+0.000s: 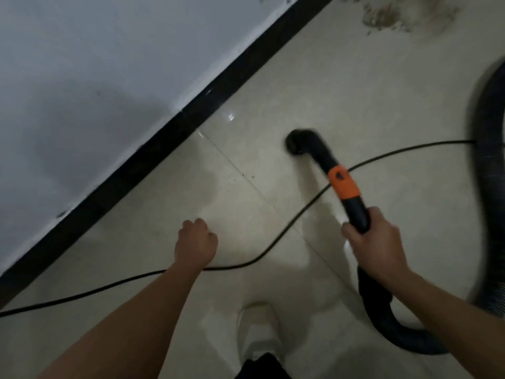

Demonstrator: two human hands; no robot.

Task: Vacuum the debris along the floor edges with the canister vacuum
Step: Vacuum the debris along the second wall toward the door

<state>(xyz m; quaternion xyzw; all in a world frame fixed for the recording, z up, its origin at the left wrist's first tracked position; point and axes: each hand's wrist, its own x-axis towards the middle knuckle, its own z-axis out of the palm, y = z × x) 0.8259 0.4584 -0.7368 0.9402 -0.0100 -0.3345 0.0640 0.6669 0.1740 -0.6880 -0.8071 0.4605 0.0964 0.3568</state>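
Near the baseboard [164, 140], right hand [374, 244] grasping the wand [344, 184] and left hand [196, 242] clenched empty, the nozzle [296, 144] should skim toward the debris [390, 15], clear of the cord [287, 228].

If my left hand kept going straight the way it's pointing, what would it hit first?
Probably the baseboard: the left hand points over bare floor toward it, nozzle off to its right. Depth is unclear.

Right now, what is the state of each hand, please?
Left hand: closed, fingers curled, holding nothing.
Right hand: closed, gripping the wand.
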